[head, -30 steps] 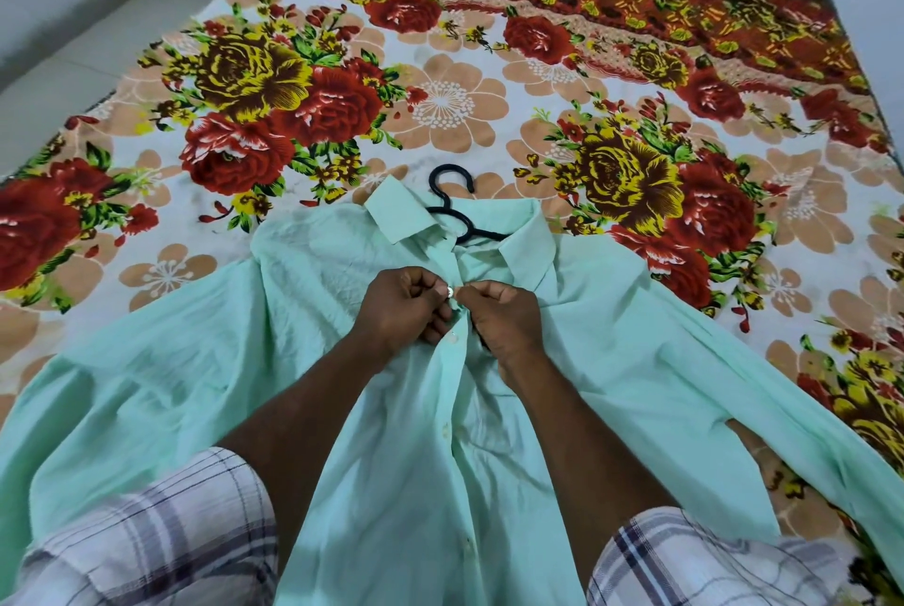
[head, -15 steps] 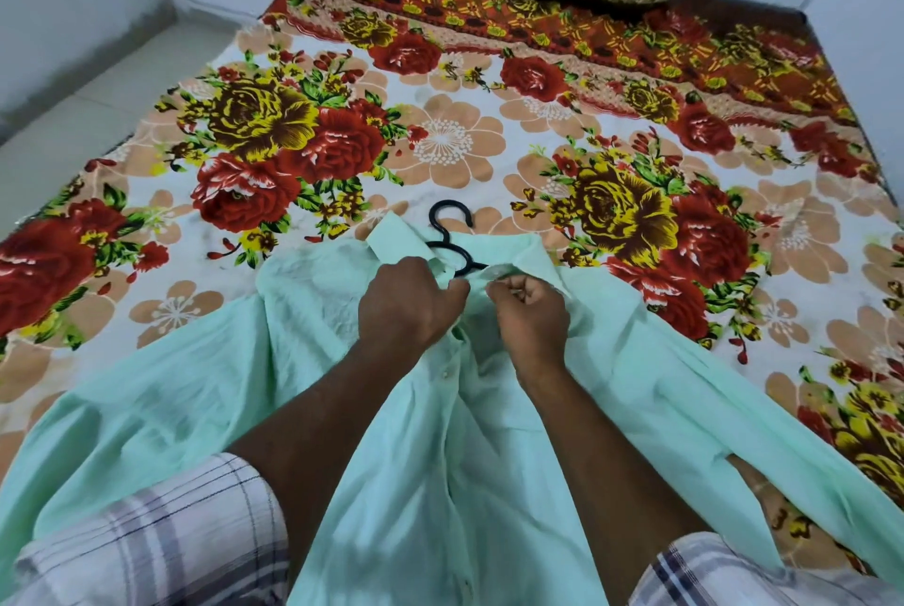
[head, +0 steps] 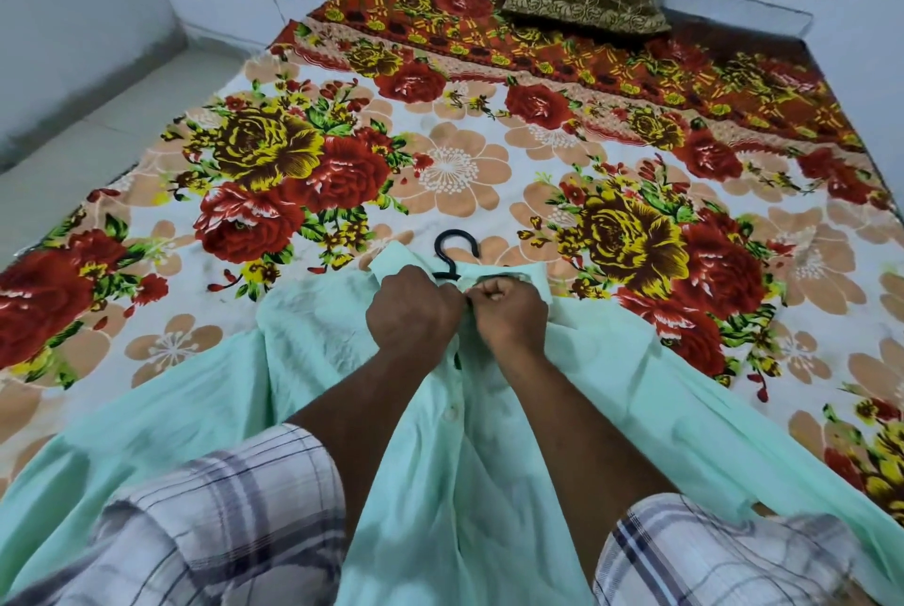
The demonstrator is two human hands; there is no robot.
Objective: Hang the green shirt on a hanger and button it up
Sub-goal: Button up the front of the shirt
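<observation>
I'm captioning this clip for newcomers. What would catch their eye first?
The green shirt lies spread across the near half of a bold red-and-yellow floral bedsheet, with the left hand and right hand gripping its front at the collar. Just above them a black hanger hook pokes out of the neck.

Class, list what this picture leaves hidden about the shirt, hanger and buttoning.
- Head view: hanger shows only its hook; the green shirt covers the rest.
- Head view: the fastening at the collar is hidden by the left hand and right hand.
- Head view: shirt hem cut off by bottom edge.
</observation>
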